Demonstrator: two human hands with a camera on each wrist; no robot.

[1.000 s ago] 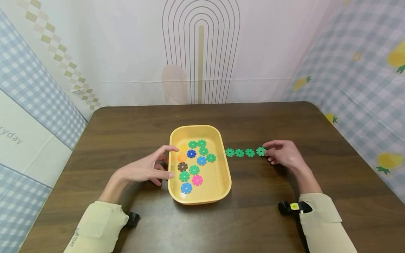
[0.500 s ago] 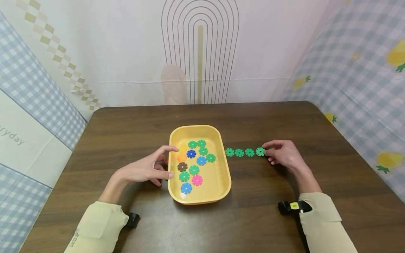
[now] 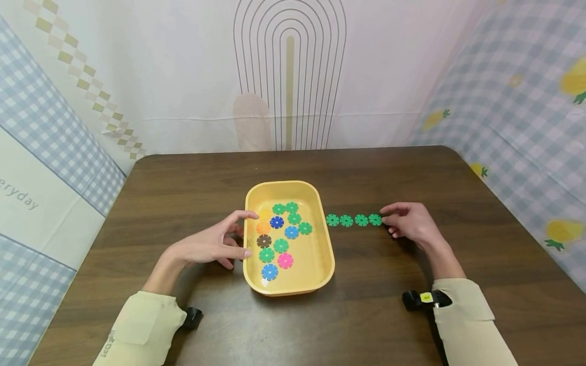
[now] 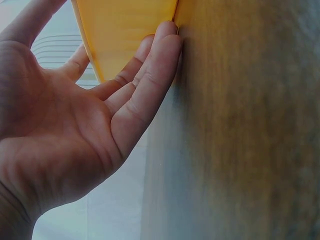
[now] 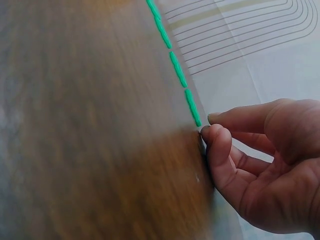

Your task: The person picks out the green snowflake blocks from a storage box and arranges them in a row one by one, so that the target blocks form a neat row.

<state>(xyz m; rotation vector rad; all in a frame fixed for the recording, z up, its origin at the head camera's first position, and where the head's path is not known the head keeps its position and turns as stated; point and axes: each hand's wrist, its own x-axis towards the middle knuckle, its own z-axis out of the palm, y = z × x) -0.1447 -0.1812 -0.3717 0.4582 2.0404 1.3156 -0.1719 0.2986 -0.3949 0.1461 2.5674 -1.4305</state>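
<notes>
"eryday" reads out on the left cloth (image 3: 43, 216), cut by the edge! Left sleeve (image 3: 142, 323) lettering, yellow tag (image 3: 426, 297) on the right strap: both illegible.

Here's a yellow tray (image 3: 308, 274), green discs (image 3: 344, 221), pink disc (image 3: 285, 264), brown-grained table (image 3: 366, 320), cream sleeves (image 3: 467, 320), blue-and-white checked cloth (image 3: 508, 117)!

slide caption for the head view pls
Left hand on yellow tray of colored discs; right hand beside row of four green discs.
</notes>
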